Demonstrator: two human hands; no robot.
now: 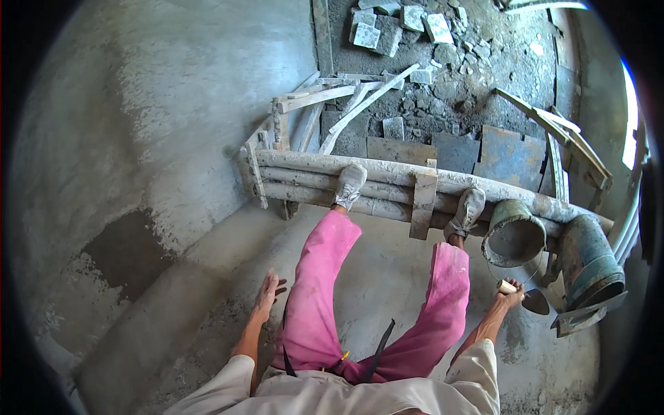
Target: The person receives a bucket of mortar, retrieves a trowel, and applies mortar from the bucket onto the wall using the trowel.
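Observation:
My right hand (pixel 512 293) is closed round the wooden handle of a pointing trowel (pixel 536 301), its dark blade sticking out to the right. Just beyond that hand, a bucket (pixel 514 236) with grey mortar inside rests on the poles. Its thin wire handle hangs down close to my fingers; whether they touch it I cannot tell. To the left, my left hand (pixel 268 294) hangs free beside my pink trouser leg, fingers apart and holding nothing. Right of the mortar bucket is a tilted blue-grey bucket (pixel 588 256), with a flat float (pixel 589 315) at its mouth.
My shoes stand on a scaffold of mortar-crusted poles (pixel 387 169), with a short board (pixel 423 200) across them. Wooden trestle pieces (pixel 315 97) rise at the left end. Below lie rubble and blocks (pixel 387 34). The plastered wall (pixel 187 83) has a dark damp patch (pixel 128 254).

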